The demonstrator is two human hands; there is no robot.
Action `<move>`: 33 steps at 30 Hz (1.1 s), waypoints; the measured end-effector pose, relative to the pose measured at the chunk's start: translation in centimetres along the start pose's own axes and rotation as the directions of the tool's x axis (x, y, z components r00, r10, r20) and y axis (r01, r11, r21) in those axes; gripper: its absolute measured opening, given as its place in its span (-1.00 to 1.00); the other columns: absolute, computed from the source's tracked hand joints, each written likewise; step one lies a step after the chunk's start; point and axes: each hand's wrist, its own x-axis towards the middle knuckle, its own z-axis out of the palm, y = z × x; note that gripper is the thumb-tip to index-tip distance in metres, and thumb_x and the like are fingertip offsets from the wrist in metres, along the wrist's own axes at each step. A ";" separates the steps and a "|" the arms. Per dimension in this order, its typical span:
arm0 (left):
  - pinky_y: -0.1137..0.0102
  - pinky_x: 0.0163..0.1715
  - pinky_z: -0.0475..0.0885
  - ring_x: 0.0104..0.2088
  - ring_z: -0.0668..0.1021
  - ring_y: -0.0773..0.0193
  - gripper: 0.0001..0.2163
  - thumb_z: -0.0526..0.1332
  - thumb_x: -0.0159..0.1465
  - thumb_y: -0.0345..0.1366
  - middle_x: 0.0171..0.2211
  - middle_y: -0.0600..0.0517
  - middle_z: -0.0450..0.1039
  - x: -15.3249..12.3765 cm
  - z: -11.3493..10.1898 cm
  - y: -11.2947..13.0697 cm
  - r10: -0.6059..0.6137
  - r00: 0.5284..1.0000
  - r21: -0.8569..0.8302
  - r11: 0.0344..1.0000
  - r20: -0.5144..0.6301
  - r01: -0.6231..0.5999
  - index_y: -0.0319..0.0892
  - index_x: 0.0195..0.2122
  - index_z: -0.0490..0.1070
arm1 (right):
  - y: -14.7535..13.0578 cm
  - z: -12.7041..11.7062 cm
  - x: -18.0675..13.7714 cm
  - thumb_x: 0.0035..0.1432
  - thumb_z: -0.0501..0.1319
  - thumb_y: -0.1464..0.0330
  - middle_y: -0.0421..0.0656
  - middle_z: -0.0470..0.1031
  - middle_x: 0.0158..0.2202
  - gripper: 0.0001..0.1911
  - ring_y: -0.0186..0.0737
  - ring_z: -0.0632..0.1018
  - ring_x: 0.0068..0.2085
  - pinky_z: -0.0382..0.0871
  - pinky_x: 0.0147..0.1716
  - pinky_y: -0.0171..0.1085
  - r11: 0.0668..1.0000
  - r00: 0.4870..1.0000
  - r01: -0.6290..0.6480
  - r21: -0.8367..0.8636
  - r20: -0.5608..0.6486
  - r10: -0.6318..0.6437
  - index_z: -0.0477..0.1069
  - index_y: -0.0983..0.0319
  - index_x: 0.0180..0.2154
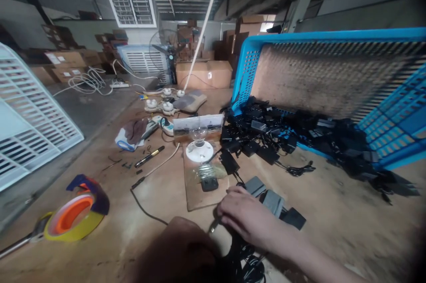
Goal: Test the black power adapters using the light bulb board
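The right hand (239, 210) is reaching in from the lower right, its fingers curling closed about a silver-tipped plug (212, 229); the plug is pointing toward the left hand (184, 241), just beside it and near the lower edge of the view. The left hand is appearing dark and blurred, so how far its fingers are opening, or what they are holding, cannot be told; a dark cord (138, 182) is running toward it across the table (159, 192). Beyond the hands, a board (193, 196) is lying with its near edge close to the right fingertips and is bearing a bulb (199, 133) in a white holder (199, 153). Two gray adapters (273, 203) and a black block (293, 218) are hemming in the right hand along its far side. Farther right, a heap of black adapters (268, 154) is spreading out from a blue basket (333, 34), whose rim is bounding reach on that side. On the left, tape (76, 232) is lying well apart from the hands, a broad strip of tabletop showing between. A screwdriver (149, 157) is resting left of the board, and a white crate (36, 127) is bordering the far left.
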 end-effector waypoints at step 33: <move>0.48 -0.41 0.27 -0.46 0.50 0.30 -0.77 0.15 0.30 -0.28 -0.51 0.05 0.51 0.6 0.3 -0.6 -0.043 0.979 0.072 0.996 -0.202 0.059 -0.18 -0.48 0.49 | 6.4 -3.9 2.3 -0.09 0.39 0.38 -0.05 0.54 -0.10 -0.28 -0.09 0.58 -0.18 0.50 -0.16 -0.15 0.925 0.926 -0.350 0.148 -0.094 0.366 0.32 0.29 0.16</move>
